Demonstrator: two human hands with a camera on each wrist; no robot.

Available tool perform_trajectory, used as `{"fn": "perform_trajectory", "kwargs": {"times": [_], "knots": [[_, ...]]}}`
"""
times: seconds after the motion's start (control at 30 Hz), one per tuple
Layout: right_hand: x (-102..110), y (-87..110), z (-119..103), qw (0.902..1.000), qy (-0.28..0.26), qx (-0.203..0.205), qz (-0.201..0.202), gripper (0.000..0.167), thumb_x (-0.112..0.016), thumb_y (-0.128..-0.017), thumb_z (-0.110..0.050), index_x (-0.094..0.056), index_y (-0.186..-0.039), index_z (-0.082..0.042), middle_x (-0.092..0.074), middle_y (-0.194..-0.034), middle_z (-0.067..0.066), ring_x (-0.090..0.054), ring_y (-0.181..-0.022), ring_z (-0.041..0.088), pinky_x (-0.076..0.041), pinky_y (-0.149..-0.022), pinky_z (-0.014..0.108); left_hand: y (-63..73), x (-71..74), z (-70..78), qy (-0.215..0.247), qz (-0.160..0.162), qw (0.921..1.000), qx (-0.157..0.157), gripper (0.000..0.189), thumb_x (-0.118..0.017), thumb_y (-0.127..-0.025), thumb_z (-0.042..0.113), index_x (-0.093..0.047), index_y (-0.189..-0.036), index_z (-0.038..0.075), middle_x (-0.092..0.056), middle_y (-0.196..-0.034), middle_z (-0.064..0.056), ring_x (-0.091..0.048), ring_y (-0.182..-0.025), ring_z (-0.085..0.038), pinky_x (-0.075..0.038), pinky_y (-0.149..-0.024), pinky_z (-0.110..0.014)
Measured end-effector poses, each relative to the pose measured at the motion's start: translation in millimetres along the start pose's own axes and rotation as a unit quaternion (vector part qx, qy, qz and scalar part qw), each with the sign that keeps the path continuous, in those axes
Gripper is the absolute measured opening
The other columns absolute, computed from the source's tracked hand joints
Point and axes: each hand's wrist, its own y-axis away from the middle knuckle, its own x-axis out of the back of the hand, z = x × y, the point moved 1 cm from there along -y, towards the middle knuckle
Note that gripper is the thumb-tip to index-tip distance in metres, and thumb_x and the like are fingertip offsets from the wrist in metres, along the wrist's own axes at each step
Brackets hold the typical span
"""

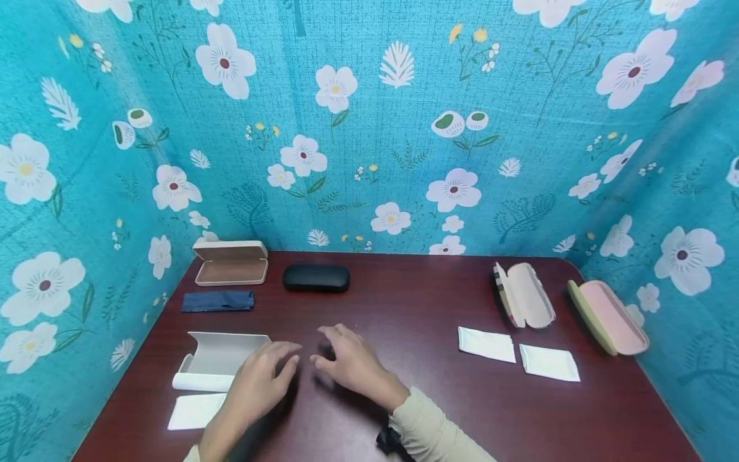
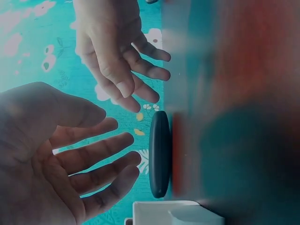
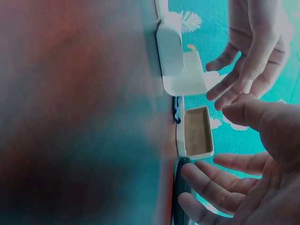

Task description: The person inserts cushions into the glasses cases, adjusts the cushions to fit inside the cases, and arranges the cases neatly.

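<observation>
Both hands hover over the dark red table, holding nothing. My left hand, fingers loosely bent, is beside an open white glasses case and partly covers its right end. A folded white cloth lies below that case, next to the left forearm. To the right, my right hand has its fingers spread towards the left hand, with a gap between them. Beyond the hands sits a closed black glasses case. The left wrist view shows the left palm bare; in the right wrist view the right palm is bare too.
At the back left are an open brown-lined case and a folded navy cloth. On the right stand an open plaid case and an open green case with pink lining, near two white cloths. Floral fabric encloses the table.
</observation>
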Motion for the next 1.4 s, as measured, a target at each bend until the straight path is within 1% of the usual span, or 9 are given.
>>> {"fn": "perform_trajectory", "kwargs": {"times": [0.1,0.23,0.43,0.6,0.9,1.0,1.1,1.23,1.4], "knots": [[-4.0,7.2,-2.5,0.9999,0.009,0.010,0.002,0.052,-0.072,-0.091,-0.039,-0.063,-0.134,-0.010,-0.069,-0.119,0.004,-0.069,-0.100,0.019,-0.056,-0.085,0.034,14.4,-2.8,0.7,-0.002,-0.004,0.9999,0.016,0.018,-0.072,-0.092,0.014,-0.077,-0.110,0.012,-0.076,-0.110,-0.003,-0.069,-0.109,-0.025,-0.054,-0.095,-0.049],[-7.0,12.7,-6.1,0.9999,0.010,0.007,0.001,0.051,-0.072,-0.090,-0.040,-0.065,-0.132,-0.011,-0.070,-0.116,0.002,-0.069,-0.100,0.018,-0.056,-0.083,0.033,27.9,-6.3,1.8,-0.001,0.014,0.9999,0.008,0.018,-0.075,-0.090,0.013,-0.077,-0.108,0.012,-0.076,-0.107,-0.002,-0.070,-0.107,-0.023,-0.055,-0.093,-0.046],[-10.9,14.1,-13.9,0.9999,0.002,0.008,-0.014,0.047,-0.071,-0.091,-0.039,-0.067,-0.130,-0.012,-0.070,-0.115,-0.001,-0.068,-0.100,0.015,-0.055,-0.081,0.029,36.9,-7.0,3.8,0.004,0.050,0.9985,-0.025,0.018,-0.077,-0.087,0.009,-0.078,-0.105,0.011,-0.076,-0.105,0.001,-0.071,-0.104,-0.019,-0.057,-0.089,-0.044],[-14.7,14.3,-22.0,0.9992,0.019,0.022,-0.028,0.045,-0.071,-0.090,-0.038,-0.069,-0.126,-0.011,-0.072,-0.118,0.002,-0.069,-0.107,0.018,-0.056,-0.085,0.032,43.9,-2.8,4.1,0.004,0.056,0.9982,-0.022,0.019,-0.077,-0.088,0.009,-0.078,-0.106,0.012,-0.076,-0.105,0.002,-0.071,-0.103,-0.018,-0.057,-0.089,-0.043],[-30.7,14.6,-50.4,0.9935,0.068,0.055,-0.073,0.044,-0.071,-0.091,-0.045,-0.071,-0.121,-0.013,-0.074,-0.115,0.000,-0.071,-0.104,0.015,-0.056,-0.084,0.031,68.3,16.1,-19.6,-0.025,0.122,0.9917,-0.034,0.019,-0.081,-0.081,0.008,-0.079,-0.099,0.014,-0.076,-0.093,0.005,-0.071,-0.086,-0.017,-0.057,-0.075,-0.038],[-36.4,16.4,-63.2,0.9905,0.076,0.059,-0.098,0.042,-0.071,-0.091,-0.048,-0.072,-0.119,-0.016,-0.074,-0.112,-0.003,-0.070,-0.101,0.011,-0.055,-0.080,0.029,78.8,30.0,-33.1,-0.040,0.103,0.9938,0.012,0.016,-0.081,-0.083,0.011,-0.080,-0.098,0.015,-0.076,-0.092,0.003,-0.071,-0.082,-0.020,-0.057,-0.072,-0.040],[-41.8,18.1,-75.1,0.9869,0.083,0.066,-0.121,0.039,-0.070,-0.091,-0.050,-0.072,-0.114,-0.019,-0.074,-0.105,-0.006,-0.069,-0.095,0.008,-0.053,-0.075,0.026,87.1,46.4,-46.9,-0.030,0.027,0.9939,0.102,0.017,-0.076,-0.090,0.020,-0.079,-0.105,0.012,-0.077,-0.099,-0.007,-0.073,-0.087,-0.025,-0.058,-0.078,-0.048],[-48.8,17.5,-89.4,0.9819,0.088,0.086,-0.144,0.034,-0.069,-0.091,-0.051,-0.073,-0.108,-0.021,-0.071,-0.095,-0.010,-0.066,-0.087,0.003,-0.050,-0.069,0.022,93.3,66.4,-71.5,-0.018,-0.071,0.9700,0.232,0.035,-0.065,-0.099,0.034,-0.074,-0.119,0.007,-0.073,-0.115,-0.021,-0.072,-0.101,-0.037,-0.055,-0.088,-0.057],[-56.6,16.1,-102.8,0.9802,0.088,0.089,-0.153,0.031,-0.068,-0.092,-0.051,-0.073,-0.108,-0.025,-0.070,-0.092,-0.012,-0.064,-0.084,0.000,-0.048,-0.067,0.019,99.2,75.1,-108.4,-0.043,-0.089,0.9404,0.325,0.049,-0.058,-0.100,0.041,-0.066,-0.126,0.000,-0.066,-0.124,-0.030,-0.062,-0.111,-0.049,-0.048,-0.093,-0.065]]}}
